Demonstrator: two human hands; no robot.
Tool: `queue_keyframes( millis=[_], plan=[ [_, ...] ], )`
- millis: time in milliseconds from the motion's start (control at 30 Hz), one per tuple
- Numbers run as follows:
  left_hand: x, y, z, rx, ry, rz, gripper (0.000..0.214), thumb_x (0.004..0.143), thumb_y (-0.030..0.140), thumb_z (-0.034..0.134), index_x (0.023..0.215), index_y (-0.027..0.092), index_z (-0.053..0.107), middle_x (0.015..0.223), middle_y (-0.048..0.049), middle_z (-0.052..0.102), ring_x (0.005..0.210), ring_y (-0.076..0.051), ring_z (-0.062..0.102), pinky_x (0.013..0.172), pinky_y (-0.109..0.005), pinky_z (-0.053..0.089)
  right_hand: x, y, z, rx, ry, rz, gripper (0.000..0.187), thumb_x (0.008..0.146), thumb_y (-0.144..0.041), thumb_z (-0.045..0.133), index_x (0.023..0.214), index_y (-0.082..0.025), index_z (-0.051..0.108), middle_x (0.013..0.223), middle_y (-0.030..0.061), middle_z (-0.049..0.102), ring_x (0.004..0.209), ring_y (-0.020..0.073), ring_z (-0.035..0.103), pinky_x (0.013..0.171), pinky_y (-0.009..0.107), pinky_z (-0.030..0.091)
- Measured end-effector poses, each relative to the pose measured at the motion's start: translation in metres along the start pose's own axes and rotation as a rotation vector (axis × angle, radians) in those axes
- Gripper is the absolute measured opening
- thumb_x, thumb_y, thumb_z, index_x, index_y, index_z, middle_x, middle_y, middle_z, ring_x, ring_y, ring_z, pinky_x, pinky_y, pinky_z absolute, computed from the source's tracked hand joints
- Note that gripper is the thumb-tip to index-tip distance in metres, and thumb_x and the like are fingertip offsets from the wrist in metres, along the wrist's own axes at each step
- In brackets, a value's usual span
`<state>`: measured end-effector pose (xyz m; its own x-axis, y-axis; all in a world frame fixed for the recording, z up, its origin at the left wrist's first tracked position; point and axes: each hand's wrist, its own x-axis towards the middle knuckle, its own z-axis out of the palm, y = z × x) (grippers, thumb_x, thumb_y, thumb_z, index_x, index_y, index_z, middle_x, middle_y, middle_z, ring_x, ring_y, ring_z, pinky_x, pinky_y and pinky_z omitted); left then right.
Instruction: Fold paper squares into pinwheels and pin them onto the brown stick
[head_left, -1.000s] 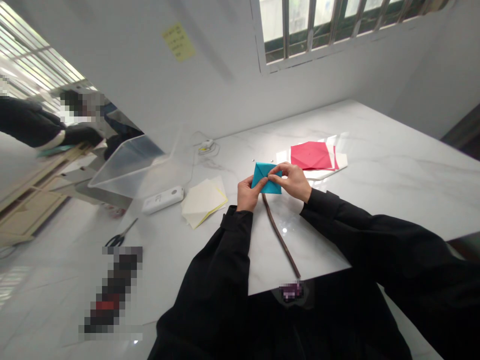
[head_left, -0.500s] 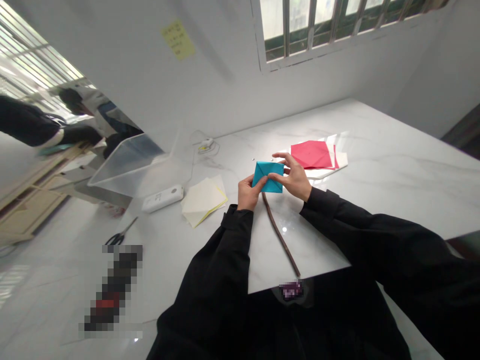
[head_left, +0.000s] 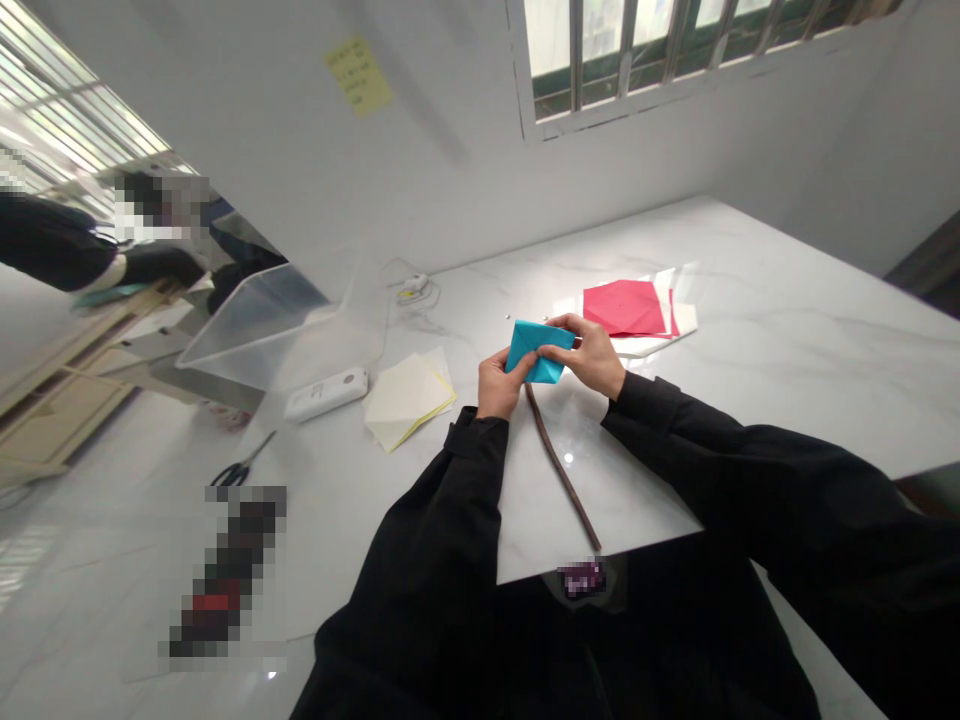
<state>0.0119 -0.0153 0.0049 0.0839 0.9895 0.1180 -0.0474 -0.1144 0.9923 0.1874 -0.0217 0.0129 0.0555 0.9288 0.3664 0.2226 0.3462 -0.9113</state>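
A folded teal paper is held just above the white marble table. My left hand pinches its left lower edge. My right hand grips its right side, thumb and fingers closed over the fold. A thin brown stick lies on the table under my hands and runs toward the near edge.
Red paper lies on white sheets behind my right hand. Pale yellow sheets, a white device, a clear plastic bin and scissors sit to the left. Another person is at the far left.
My right hand shifted from the paper's top edge to its right side and closed over the fold. The teal paper turned slightly and looks more folded.
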Motion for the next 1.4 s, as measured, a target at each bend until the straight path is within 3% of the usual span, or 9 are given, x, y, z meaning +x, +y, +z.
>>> queue_keyframes(
  millis=[633,1400],
  plan=[
    [0.0015,-0.0025,0.0007,0.018,-0.007,0.013,0.045,0.065,0.05,0.087,0.091,0.013,0.079,0.075,-0.0027,0.07,0.071,-0.018,0.062,0.072,-0.032,0.054,-0.0014,-0.0071,-0.0011,-0.099,-0.03,-0.026,0.024,0.079,-0.038,0.073,0.092,-0.019,0.072,0.085,0.0022,0.072,0.077,0.0186,0.062,0.07,0.03,0.05],
    [-0.0016,0.0034,0.0034,0.052,-0.001,0.052,0.038,0.068,0.047,0.085,0.085,0.013,0.078,0.069,-0.0007,0.066,0.065,-0.013,0.056,0.068,-0.028,0.051,-0.0022,-0.0078,0.0,-0.082,-0.058,-0.024,0.021,0.079,-0.036,0.073,0.09,-0.018,0.07,0.081,0.0015,0.07,0.073,0.0171,0.06,0.066,0.028,0.047]
  ],
)
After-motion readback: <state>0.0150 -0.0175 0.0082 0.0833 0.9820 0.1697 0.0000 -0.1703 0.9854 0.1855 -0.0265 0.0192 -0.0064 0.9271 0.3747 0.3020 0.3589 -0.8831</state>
